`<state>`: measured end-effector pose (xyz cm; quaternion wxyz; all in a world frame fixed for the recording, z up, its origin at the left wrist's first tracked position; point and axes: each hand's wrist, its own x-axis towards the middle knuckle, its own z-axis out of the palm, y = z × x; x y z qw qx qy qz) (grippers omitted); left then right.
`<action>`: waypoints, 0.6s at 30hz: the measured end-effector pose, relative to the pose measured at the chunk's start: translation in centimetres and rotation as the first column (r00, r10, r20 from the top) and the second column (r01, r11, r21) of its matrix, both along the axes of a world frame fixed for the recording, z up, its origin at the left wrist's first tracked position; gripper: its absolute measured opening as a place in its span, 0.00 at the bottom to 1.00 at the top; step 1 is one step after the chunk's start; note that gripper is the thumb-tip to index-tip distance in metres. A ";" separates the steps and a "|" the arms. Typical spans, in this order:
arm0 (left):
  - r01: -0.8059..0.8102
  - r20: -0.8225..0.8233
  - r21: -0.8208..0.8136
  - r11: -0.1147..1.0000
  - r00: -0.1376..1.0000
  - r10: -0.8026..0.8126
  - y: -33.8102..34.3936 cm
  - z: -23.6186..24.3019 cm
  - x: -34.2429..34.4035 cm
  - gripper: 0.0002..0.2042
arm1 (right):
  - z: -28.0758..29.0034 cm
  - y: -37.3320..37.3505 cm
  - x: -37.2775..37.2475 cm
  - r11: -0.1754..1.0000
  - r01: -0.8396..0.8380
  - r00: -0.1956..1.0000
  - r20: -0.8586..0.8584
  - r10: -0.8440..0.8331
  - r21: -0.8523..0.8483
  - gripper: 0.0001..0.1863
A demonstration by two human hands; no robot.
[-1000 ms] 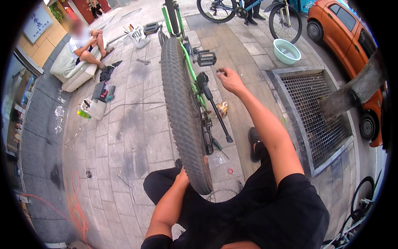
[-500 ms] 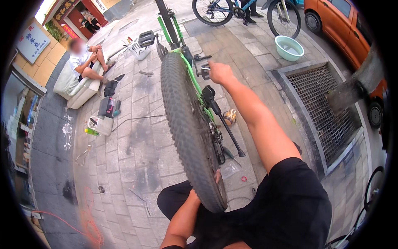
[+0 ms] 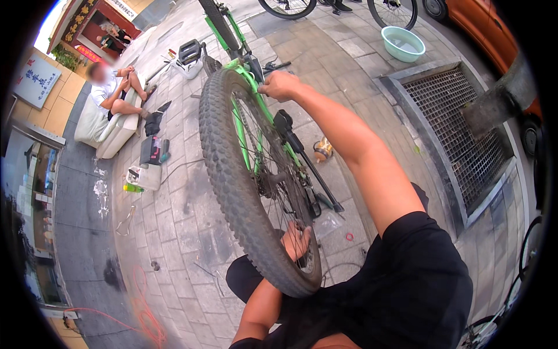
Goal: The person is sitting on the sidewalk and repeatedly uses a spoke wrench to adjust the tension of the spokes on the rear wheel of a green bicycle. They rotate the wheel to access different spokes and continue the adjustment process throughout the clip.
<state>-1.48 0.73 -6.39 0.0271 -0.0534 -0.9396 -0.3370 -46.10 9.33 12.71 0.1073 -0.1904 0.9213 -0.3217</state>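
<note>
A green bicycle [image 3: 254, 68] stands in front of me, its knobby-tyred wheel [image 3: 218, 151] nearest and reaching down to my knees. Through the spokes shows my left hand [image 3: 296, 241], low inside the wheel, its fingers partly apart and partly covered by the spokes. My right arm stretches forward along the bicycle's right side. At its end my right hand [image 3: 282, 86] is closed beside the green frame; its fingertips and whatever they grip are hidden. A black pedal [image 3: 189, 51] sticks out on the left. Below the right hand, a black kickstand [image 3: 317, 180] slants down.
Left on the paving are a toolbox [image 3: 152, 150], a white container [image 3: 145, 176] and an orange cable [image 3: 145, 317]. A person [image 3: 113, 93] sits on a sofa [image 3: 110, 136]. At right are a basin [image 3: 403, 45], a metal grate [image 3: 459, 134], a trunk [image 3: 497, 104] and an orange car [image 3: 485, 35].
The wheel has swung left and its spokes now show. My right hand has come left, closer to the frame. My left hand, earlier mostly behind the tyre, now shows through the spokes.
</note>
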 end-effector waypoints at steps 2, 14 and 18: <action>-0.018 0.032 -0.052 0.998 0.999 0.019 -0.1 0.0 0.3 0.15 | 0.5 -0.5 -0.1 1.000 -0.004 1.000 -0.002 0.004 0.007 0.24; 0.001 -0.226 -0.301 0.954 0.971 -0.072 -0.2 -1.9 0.6 0.14 | 0.8 -2.3 -1.8 0.998 -0.009 1.000 0.018 0.008 0.062 0.25; 0.010 -0.151 -0.192 0.981 0.988 -0.039 -0.4 -1.8 0.6 0.15 | 0.7 -2.7 -1.4 0.999 -0.015 0.999 0.034 0.014 0.046 0.25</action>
